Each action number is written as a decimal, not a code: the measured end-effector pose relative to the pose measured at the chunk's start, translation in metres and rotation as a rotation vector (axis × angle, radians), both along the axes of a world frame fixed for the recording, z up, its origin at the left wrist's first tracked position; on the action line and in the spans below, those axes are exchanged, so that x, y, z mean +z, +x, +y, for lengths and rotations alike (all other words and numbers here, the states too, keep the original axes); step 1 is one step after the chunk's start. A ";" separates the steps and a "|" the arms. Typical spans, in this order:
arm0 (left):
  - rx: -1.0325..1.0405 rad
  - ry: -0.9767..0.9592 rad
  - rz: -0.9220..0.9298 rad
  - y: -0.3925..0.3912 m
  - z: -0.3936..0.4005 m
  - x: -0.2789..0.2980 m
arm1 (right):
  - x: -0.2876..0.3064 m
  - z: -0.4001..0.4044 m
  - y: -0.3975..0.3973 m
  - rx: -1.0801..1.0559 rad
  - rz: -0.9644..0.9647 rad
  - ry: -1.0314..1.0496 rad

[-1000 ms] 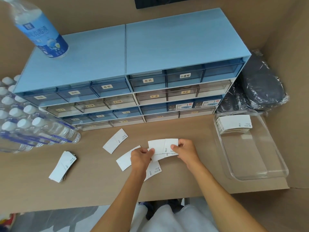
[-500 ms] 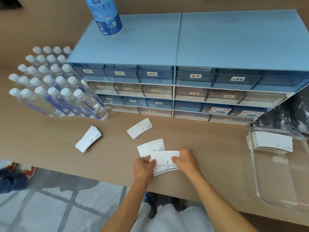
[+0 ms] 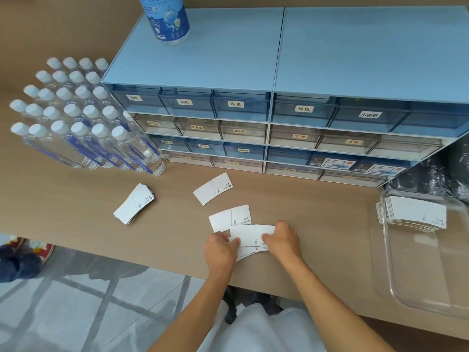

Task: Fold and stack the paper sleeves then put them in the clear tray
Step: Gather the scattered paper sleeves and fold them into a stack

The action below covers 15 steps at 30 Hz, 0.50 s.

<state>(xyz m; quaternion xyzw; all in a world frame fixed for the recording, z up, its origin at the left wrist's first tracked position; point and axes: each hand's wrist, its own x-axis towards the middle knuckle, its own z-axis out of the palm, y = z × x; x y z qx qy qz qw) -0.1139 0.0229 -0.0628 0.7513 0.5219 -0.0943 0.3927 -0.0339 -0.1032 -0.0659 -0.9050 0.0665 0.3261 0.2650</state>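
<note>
A small stack of white paper sleeves point(image 3: 250, 238) lies near the table's front edge. My left hand point(image 3: 220, 250) pinches its left end and my right hand point(image 3: 284, 238) grips its right end. Just beyond it lies a single flat sleeve point(image 3: 229, 218), and further back another single sleeve point(image 3: 212, 188). A separate pile of sleeves point(image 3: 134, 207) rests to the left. At the right edge stands the clear tray point(image 3: 396, 283), with a stack of sleeves in the tray point(image 3: 416, 215) at its far end.
A blue drawer cabinet point(image 3: 279, 118) fills the back of the table, with a spray bottle point(image 3: 167, 19) on top. Several water bottles point(image 3: 76, 118) stand packed at the left. A black wrapped item point(image 3: 436, 176) sits behind the tray. A person's shoes point(image 3: 22, 255) are on the floor at left.
My view swung left and the hands drew the sleeve stack closer to the table's front edge. Both hands keep hold of it; the other sleeves have not moved.
</note>
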 end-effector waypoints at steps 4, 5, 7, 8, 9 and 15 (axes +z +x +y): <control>0.032 -0.011 -0.013 0.001 0.004 0.000 | 0.000 -0.003 0.000 -0.010 0.001 0.034; 0.044 -0.019 -0.019 0.001 0.004 -0.001 | -0.001 -0.004 0.000 -0.023 0.008 0.056; 0.067 -0.040 -0.026 0.001 0.005 -0.001 | -0.003 -0.007 0.000 -0.044 0.024 0.100; 0.077 -0.051 -0.027 0.001 0.005 -0.001 | -0.004 -0.008 0.001 -0.055 0.035 0.129; 0.087 -0.067 -0.031 0.001 0.006 -0.001 | -0.005 -0.008 0.001 -0.072 0.050 0.165; 0.169 -0.217 -0.092 -0.003 0.012 -0.006 | -0.008 -0.007 0.004 -0.223 0.140 0.351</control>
